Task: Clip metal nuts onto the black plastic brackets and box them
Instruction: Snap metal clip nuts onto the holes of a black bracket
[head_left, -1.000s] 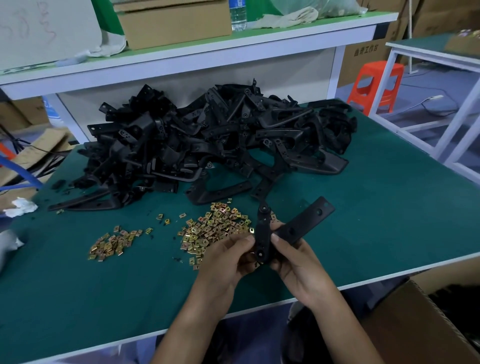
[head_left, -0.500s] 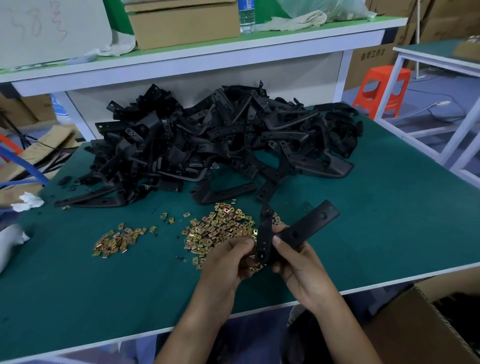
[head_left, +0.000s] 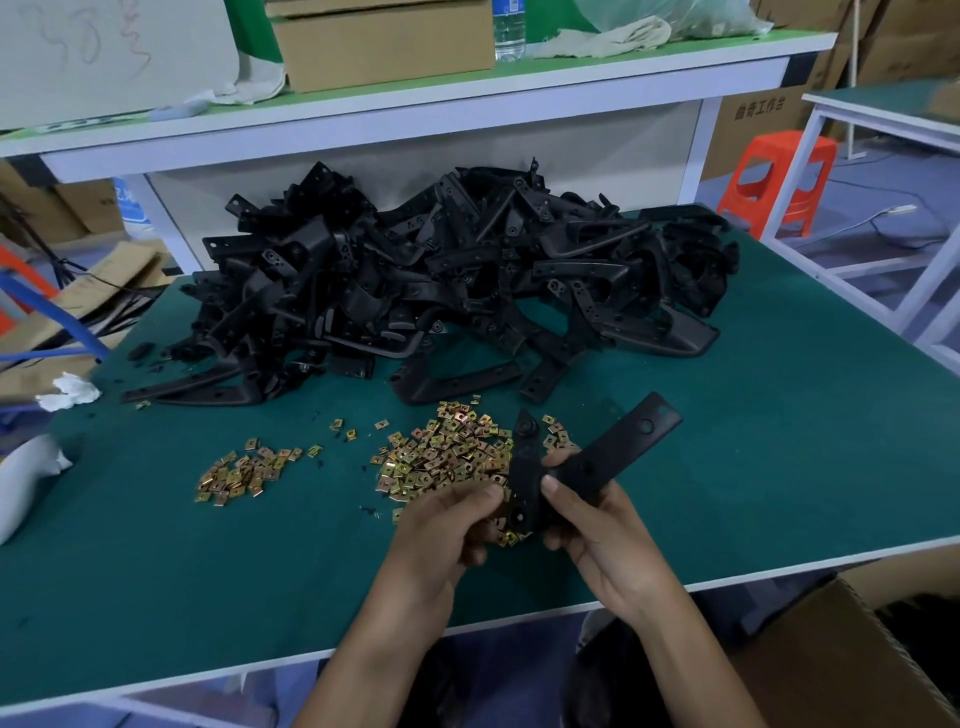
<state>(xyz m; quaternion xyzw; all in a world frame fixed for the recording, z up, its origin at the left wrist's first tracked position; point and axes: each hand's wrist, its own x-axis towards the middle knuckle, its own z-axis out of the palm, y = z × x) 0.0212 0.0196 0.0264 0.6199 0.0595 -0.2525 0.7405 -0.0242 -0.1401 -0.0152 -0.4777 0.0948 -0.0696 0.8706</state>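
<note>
Nearest you, right of and well below the main nut pile, an open cardboard box (head_left: 852, 649) sits under the tabletop (head_left: 779, 441) edge. Just this side of that pile, your left hand (head_left: 447, 530) and right hand (head_left: 608, 530) meet on one black bracket (head_left: 613, 457). Each grip is clamped on it: the left thumb presses the bracket's short upright leg, while the right thumb and curled fingers hold the bend where the long flat arm angles off up and to the right. The upright leg's tip overlaps the pile's right edge.

The main nut pile (head_left: 441, 457) itself is a loose spread of brass-coloured clips on the green surface. A smaller nut pile (head_left: 244, 470) lies well to its left, with strays between them. Behind the main pile rises a wide heap of black brackets (head_left: 441, 275). Farther behind still is a white shelf (head_left: 467, 98) carrying a water bottle (head_left: 509, 26), and far off to the right stands an orange stool (head_left: 779, 176).
</note>
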